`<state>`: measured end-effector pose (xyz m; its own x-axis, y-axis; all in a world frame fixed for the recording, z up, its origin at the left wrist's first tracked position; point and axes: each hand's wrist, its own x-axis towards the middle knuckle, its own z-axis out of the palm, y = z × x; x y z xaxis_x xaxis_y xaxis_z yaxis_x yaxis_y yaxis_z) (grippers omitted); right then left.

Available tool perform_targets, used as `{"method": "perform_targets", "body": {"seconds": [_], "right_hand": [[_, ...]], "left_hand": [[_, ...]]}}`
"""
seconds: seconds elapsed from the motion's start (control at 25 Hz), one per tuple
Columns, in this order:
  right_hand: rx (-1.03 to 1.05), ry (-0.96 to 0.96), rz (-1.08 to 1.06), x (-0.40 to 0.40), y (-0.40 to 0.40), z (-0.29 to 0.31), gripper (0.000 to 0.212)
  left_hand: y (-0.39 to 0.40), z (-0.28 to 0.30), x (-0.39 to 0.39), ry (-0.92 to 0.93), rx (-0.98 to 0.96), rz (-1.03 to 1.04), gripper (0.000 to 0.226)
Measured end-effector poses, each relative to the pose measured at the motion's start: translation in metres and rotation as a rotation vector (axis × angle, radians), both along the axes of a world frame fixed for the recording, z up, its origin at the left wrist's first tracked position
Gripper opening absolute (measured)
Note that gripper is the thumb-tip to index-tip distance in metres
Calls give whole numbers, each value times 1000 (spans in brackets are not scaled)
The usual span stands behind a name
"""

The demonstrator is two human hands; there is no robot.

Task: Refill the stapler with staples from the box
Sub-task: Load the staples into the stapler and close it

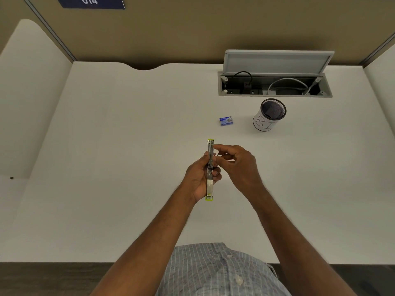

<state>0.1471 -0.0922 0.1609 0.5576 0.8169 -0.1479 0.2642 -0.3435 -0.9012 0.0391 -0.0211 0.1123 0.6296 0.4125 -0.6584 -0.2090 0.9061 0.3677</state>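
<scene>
Left hand (199,176) grips the opened stapler (210,169) to steady it — right hand (235,162) pinches at its channel, contents indiscernible; box (226,121) lies apart.

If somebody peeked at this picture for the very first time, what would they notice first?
Probably the two hands in the middle of the white desk: the left hand holds a stapler swung open, while the right hand pinches at its upper part. Behind them sit a small blue staple box, closed, and to its right a black mesh cup with a paper label.
</scene>
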Motion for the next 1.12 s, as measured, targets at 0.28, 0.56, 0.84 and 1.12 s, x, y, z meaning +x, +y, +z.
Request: {"method": "perform_targets", "body": {"seconds": [0.28,0.56,0.84,1.12], "right_hand": [[-70,-320,117,-1,4,1,27],[-142,-359,174,4,13,4,20],[-232,-435,256,7,19,8,20],[-353,-585,338,4,24,15,16]], "left_hand": [[-3,-6,2,76,-14,8,31],[-2,0,2,55,25,-12,26],[-3,-1,1,45,17,-21,23],[-5,-4,0,51,52,-59,24]]}}
